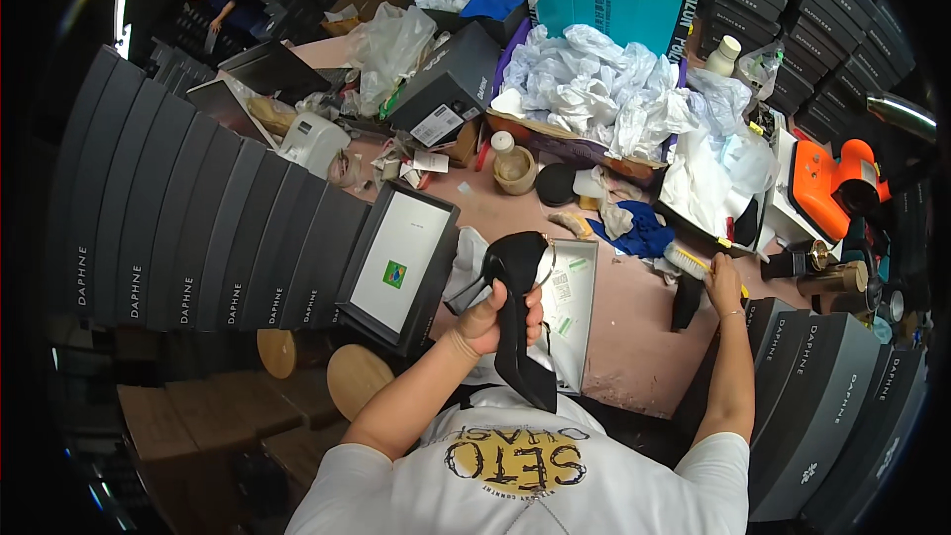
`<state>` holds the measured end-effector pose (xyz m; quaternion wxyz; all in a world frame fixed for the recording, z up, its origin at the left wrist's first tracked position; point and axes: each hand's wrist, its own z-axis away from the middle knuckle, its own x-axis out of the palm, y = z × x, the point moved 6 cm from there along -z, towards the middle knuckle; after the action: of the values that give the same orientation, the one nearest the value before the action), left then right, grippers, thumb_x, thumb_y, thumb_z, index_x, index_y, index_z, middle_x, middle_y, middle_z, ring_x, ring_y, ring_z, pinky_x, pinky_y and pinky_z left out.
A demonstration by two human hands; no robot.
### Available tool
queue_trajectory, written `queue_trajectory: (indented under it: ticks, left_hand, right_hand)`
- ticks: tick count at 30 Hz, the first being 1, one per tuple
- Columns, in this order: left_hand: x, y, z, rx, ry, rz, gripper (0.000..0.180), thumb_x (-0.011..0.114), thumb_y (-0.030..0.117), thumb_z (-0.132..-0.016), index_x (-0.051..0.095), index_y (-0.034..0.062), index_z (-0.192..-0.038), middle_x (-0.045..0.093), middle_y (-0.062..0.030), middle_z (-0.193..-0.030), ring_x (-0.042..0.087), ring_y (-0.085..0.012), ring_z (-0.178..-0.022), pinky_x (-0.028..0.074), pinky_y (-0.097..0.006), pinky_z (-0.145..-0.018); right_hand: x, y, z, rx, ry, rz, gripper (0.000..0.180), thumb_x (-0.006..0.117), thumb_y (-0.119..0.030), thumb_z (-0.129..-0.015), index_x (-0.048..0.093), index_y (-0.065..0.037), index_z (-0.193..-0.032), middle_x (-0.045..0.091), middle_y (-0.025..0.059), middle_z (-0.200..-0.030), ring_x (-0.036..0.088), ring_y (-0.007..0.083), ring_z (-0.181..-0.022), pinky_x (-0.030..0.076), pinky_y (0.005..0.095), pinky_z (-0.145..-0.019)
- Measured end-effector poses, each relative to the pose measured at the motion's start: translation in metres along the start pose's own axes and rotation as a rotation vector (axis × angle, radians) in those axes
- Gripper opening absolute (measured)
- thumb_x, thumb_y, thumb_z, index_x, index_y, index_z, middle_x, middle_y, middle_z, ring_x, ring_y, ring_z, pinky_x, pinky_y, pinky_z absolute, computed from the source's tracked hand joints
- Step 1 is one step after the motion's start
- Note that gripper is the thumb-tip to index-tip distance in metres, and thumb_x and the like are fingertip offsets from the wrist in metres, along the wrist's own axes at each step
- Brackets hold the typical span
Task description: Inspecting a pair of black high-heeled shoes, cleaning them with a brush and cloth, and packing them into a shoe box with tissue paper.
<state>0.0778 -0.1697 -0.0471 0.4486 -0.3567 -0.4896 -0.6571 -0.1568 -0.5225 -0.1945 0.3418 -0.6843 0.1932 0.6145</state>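
The pink tabletop (pixel 639 357) extends toward the person from the open carton (pixel 596 8), the reference item, which contains crumpled white paper. A row of upright grey boxes (pixel 203 208) stands left of the carton, on the near side. A second group of dark grey boxes (pixel 817 401) stands to its near right. The dark open box (pixel 436 263), lined in white, is located at its near left. The shallow white box (pixel 578 322) lies on its near side. The black shoe (pixel 513 332) is positioned nearer the person than the carton; the left hand (pixel 485 322) grips it, fingers and thumb closed. The blue cloth (pixel 644 233) lies just off the carton's near right corner. The brush (pixel 686 260), white-bristled, is nearer and further right; the right hand (pixel 725 284) is at its handle, closure not determinable.
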Motion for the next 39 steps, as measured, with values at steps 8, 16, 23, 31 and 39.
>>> queue_trajectory:
  ticks: [8, 16, 23, 31, 39]
  left_hand:
    - [-0.01, 0.011, 0.0, -0.042, -0.127, 0.121, 0.043, 0.066, 0.047, -0.082, 0.048, 0.0114, -0.097, 0.058, -0.005, -0.084, 0.061, -0.0199, -0.079, 0.053, -0.032, -0.071]
    - [-0.002, 0.03, 0.005, -0.066, -0.018, 0.027, 0.036, 0.063, 0.042, -0.087, 0.049, 0.0107, -0.099, 0.058, -0.0054, -0.083, 0.057, -0.02, -0.079, 0.049, -0.036, -0.075]
    - [-0.026, 0.039, -0.006, -0.026, 0.141, 0.106, 0.023, 0.062, 0.029, -0.09, 0.054, 0.0071, -0.093, 0.06, -0.0081, -0.079, 0.06, -0.0253, -0.082, 0.05, -0.043, -0.084]
    - [-0.031, 0.041, -0.002, -0.115, 0.079, 0.059, 0.023, 0.06, 0.029, -0.09, 0.054, 0.0068, -0.09, 0.056, -0.0062, -0.073, 0.059, -0.0227, -0.074, 0.051, -0.042, -0.079]
    - [0.016, 0.018, 0.046, -0.387, -0.399, -0.555, 0.016, 0.068, 0.011, -0.078, 0.057, 0.0021, -0.085, 0.06, -0.0066, -0.074, 0.062, -0.0194, -0.067, 0.051, -0.034, -0.063]
  right_hand:
    - [-0.119, -0.058, 0.017, 0.173, 0.164, -0.243, 0.051, 0.051, -0.008, -0.09, 0.037, -0.007, -0.139, 0.054, 0.0208, -0.125, 0.056, 0.0377, -0.11, 0.048, 0.0413, -0.083]
    - [-0.106, -0.122, 0.046, 0.355, -0.051, -0.761, 0.052, 0.054, -0.019, -0.094, 0.037, -0.009, -0.142, 0.05, 0.0006, -0.072, 0.044, 0.0064, -0.06, 0.038, 0.0219, -0.052]
    - [-0.119, -0.19, 0.053, 0.279, -0.061, -0.93, 0.048, 0.053, -0.015, -0.094, 0.041, -0.01, -0.14, 0.05, -0.0008, -0.074, 0.041, 0.0043, -0.058, 0.035, 0.0195, -0.05]
    - [-0.105, -0.221, 0.065, 0.137, -0.017, -0.862, 0.047, 0.051, -0.012, -0.095, 0.041, -0.009, -0.14, 0.05, 0.0004, -0.079, 0.042, 0.0064, -0.063, 0.038, 0.0205, -0.056]
    - [-0.188, -0.324, 0.097, -0.557, 0.209, -0.12, 0.057, 0.059, -0.003, -0.079, 0.045, -0.01, -0.134, 0.062, 0.0134, -0.089, 0.064, 0.0269, -0.067, 0.051, 0.0359, -0.054]
